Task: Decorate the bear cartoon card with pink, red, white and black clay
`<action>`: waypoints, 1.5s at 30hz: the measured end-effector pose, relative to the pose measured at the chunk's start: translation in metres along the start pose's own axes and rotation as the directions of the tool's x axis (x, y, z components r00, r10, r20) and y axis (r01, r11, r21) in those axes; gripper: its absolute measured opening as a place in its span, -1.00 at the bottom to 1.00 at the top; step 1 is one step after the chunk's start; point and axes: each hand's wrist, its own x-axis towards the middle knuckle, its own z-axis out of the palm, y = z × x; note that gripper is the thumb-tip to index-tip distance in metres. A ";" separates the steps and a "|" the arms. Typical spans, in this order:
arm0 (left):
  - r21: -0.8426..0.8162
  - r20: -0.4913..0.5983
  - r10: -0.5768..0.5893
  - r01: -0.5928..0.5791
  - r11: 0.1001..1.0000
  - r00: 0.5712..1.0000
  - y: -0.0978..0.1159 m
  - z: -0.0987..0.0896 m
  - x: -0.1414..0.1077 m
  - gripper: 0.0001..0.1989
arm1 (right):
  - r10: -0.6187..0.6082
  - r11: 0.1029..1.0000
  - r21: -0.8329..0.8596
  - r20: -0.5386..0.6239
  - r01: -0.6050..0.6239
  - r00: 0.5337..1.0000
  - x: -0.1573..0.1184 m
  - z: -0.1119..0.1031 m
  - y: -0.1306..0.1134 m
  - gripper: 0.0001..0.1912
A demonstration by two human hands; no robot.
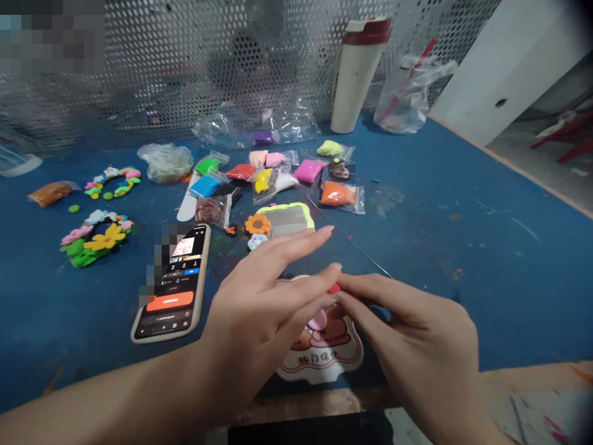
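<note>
Just above a printed card (pixel 319 369) at the table's front edge, both my hands meet around a small red piece of modelling clay (pixel 334 288). My right hand (pixel 407 334) pinches it between thumb and forefinger. From the other side my left hand (pixel 264 290) closes its lower fingertips on the same piece, one finger stretched out above. The card carries a cartoon figure, Chinese characters and a raised pink oval (pixel 317 320); its upper part is hidden by my left hand. Beyond my fingers lies a yellow-green-edged frame (pixel 296 213) with an orange flower (pixel 258 224).
A phone (pixel 173 284) lies left of my left hand. Several clay packets (pixel 338 193) spread behind, with a thin metal rod (pixel 356 246) nearer. Two decorated rings (pixel 95 238) are at left. A cup (pixel 359 77) and plastic bag (pixel 403 99) stand by the perforated panel (pixel 185 74).
</note>
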 end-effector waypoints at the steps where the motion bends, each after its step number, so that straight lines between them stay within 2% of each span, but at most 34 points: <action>1: -0.006 -0.004 -0.004 0.004 1.000 1.000 0.000 0.000 0.000 -0.75 | -0.011 1.000 -0.005 -0.001 0.011 1.000 0.000 0.000 0.000 -0.86; 7: -0.071 -0.001 -0.020 0.020 0.997 1.000 0.000 -0.001 -0.001 -0.71 | -0.027 1.000 0.010 0.009 0.027 1.000 0.000 -0.001 -0.002 -0.86; 15: 0.020 -0.018 0.092 -0.092 0.996 0.996 0.002 -0.004 0.001 -0.76 | -0.055 0.995 0.086 0.034 0.052 0.998 0.000 -0.001 -0.003 -0.82; 23: 0.035 0.019 0.101 -0.102 0.994 0.995 0.001 -0.008 -0.002 -0.75 | -0.066 0.994 0.085 0.043 0.062 0.997 0.000 -0.002 -0.004 -0.83; 28: 0.059 -0.031 0.124 -0.123 0.991 0.992 0.001 -0.005 -0.001 -0.77 | -0.053 0.996 0.074 0.038 0.050 0.998 -0.002 -0.003 -0.004 -0.83; 33: 0.060 0.010 0.125 -0.125 0.990 0.992 0.003 -0.007 0.002 -0.81 | -0.059 0.996 0.069 0.035 0.057 0.998 -0.002 -0.002 -0.004 -0.85; 35: 0.035 -0.014 0.081 -0.081 0.996 0.997 0.004 -0.006 0.002 -0.79 | -0.072 0.996 0.050 0.027 0.070 0.997 -0.002 -0.001 -0.003 -0.85; 37: -0.013 -0.052 -0.013 0.012 1.000 0.999 0.006 -0.004 0.001 -0.77 | -0.111 0.994 0.004 0.017 0.111 0.994 -0.003 0.000 0.000 -0.83; 41: -0.100 -0.102 -0.194 0.184 0.978 0.976 0.008 0.000 0.000 -0.80 | -0.199 0.977 -0.073 -0.002 0.198 0.980 -0.008 0.002 0.007 -0.80; 45: -0.039 -0.078 -0.208 0.206 0.978 0.975 0.007 0.002 0.003 -0.84 | -0.206 0.976 -0.076 -0.024 0.204 0.978 -0.010 0.003 0.010 -0.75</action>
